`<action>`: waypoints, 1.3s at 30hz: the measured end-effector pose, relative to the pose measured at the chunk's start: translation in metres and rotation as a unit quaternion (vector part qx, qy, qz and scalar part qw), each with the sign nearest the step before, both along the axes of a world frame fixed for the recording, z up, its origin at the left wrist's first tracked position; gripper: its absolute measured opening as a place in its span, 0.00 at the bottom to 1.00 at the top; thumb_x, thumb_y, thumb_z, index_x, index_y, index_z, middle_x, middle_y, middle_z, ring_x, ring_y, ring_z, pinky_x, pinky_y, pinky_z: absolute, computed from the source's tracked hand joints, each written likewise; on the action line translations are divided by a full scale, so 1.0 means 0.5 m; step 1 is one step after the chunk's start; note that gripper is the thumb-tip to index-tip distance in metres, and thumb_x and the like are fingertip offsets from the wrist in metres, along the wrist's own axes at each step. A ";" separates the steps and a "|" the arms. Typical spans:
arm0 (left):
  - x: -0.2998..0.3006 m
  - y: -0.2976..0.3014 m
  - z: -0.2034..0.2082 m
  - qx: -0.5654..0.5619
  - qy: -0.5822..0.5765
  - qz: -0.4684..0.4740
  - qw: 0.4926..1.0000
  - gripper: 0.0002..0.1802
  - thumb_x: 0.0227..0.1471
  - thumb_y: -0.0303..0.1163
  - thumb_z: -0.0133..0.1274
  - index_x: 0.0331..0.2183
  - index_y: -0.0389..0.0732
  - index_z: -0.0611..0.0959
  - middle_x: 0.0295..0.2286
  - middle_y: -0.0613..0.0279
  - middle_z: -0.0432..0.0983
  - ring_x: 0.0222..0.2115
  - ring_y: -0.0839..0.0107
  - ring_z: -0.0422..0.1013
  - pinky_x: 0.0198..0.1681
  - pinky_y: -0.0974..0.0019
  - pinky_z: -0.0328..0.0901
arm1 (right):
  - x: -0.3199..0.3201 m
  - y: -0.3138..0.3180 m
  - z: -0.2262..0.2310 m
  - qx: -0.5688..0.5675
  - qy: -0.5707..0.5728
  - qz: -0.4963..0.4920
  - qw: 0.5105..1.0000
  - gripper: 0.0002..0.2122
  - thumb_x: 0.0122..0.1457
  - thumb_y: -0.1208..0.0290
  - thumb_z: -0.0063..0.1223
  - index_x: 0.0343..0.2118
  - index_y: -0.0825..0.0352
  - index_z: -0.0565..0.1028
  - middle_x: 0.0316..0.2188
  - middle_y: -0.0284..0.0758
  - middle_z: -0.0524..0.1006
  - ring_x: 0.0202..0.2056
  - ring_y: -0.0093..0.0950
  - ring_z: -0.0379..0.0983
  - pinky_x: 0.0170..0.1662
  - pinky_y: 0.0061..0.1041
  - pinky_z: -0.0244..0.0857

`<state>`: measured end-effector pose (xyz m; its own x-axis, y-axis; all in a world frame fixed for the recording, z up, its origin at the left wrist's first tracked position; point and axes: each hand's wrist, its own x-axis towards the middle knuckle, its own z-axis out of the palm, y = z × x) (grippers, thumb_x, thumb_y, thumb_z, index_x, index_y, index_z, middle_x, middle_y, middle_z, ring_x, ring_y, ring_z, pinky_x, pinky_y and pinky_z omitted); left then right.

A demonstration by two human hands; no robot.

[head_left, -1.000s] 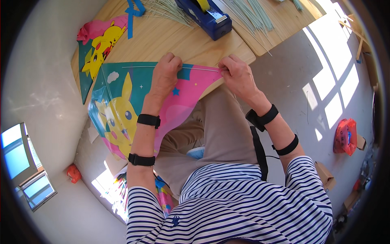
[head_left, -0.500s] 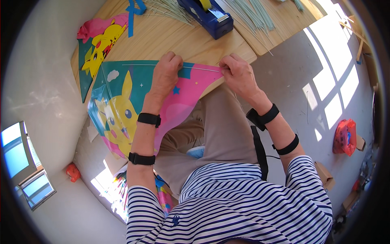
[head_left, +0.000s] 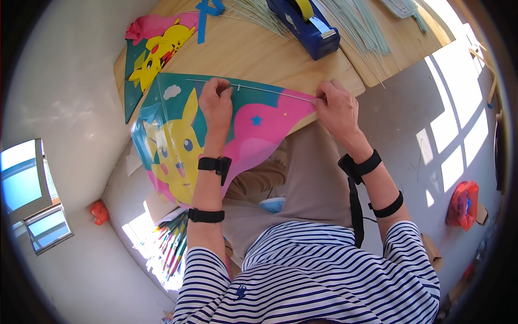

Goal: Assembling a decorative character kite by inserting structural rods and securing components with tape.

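Note:
A kite sail (head_left: 251,132) of thin teal and pink sheet, printed with a yellow cartoon animal, lies over the table edge and hangs toward my lap. Along its upper edge runs a thin white rod (head_left: 270,90) with a small pale fitting (head_left: 238,87) on it. My left hand (head_left: 217,110) is closed over the rod, left of that fitting; its fingertips are partly hidden. At the sail's pink pointed corner, my right hand (head_left: 339,110) pinches the corner and the rod's right end together.
Beyond the sail, a second printed sail (head_left: 156,51) lies crumpled on the wooden table (head_left: 237,51). Blue tape strips (head_left: 203,24), a blue tape dispenser (head_left: 310,29) and bundles of thin pale rods (head_left: 359,32) are also there. A red plastic bag (head_left: 462,205) stands on the floor.
The view has shifted, so things appear farther right. My left hand has moved left along the rod, away from my right hand, uncovering the small fitting. My right hand remains at the corner.

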<state>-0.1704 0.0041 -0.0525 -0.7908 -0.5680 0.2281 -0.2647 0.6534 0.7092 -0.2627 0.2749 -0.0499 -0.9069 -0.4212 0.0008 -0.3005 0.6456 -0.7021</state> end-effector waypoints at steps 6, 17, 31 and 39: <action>0.013 -0.016 0.001 0.062 -0.016 0.047 0.997 0.07 0.46 0.18 0.58 0.31 0.35 0.80 0.28 0.59 0.78 0.30 0.70 0.75 0.37 0.68 0.69 | -0.001 -0.001 -0.005 -0.007 0.004 -0.002 1.000 0.06 0.50 0.72 0.61 0.29 0.64 0.75 0.32 0.37 0.76 0.35 0.42 0.75 0.38 0.40 0.68; -0.024 0.011 -0.016 -0.056 -0.064 -0.001 0.996 0.08 0.46 0.20 0.59 0.32 0.34 0.81 0.25 0.61 0.79 0.26 0.74 0.74 0.33 0.69 0.70 | -0.001 0.001 -0.008 -0.016 0.031 -0.001 0.999 0.06 0.49 0.73 0.62 0.27 0.64 0.74 0.30 0.37 0.76 0.33 0.42 0.75 0.35 0.40 0.68; -0.021 0.025 -0.003 -0.013 -0.046 0.022 0.999 0.08 0.44 0.20 0.55 0.32 0.35 0.80 0.25 0.55 0.78 0.26 0.64 0.75 0.32 0.64 0.69 | -0.002 0.002 -0.012 -0.018 0.026 0.002 0.999 0.07 0.49 0.72 0.62 0.28 0.64 0.74 0.31 0.37 0.75 0.34 0.42 0.75 0.36 0.40 0.68; -0.033 0.024 -0.006 -0.114 -0.064 -0.017 0.991 0.07 0.45 0.21 0.53 0.31 0.38 0.78 0.28 0.53 0.76 0.31 0.53 0.74 0.34 0.55 0.68 | -0.002 0.001 -0.013 -0.008 0.031 0.002 1.000 0.07 0.50 0.71 0.62 0.28 0.63 0.74 0.31 0.36 0.75 0.34 0.42 0.75 0.36 0.40 0.68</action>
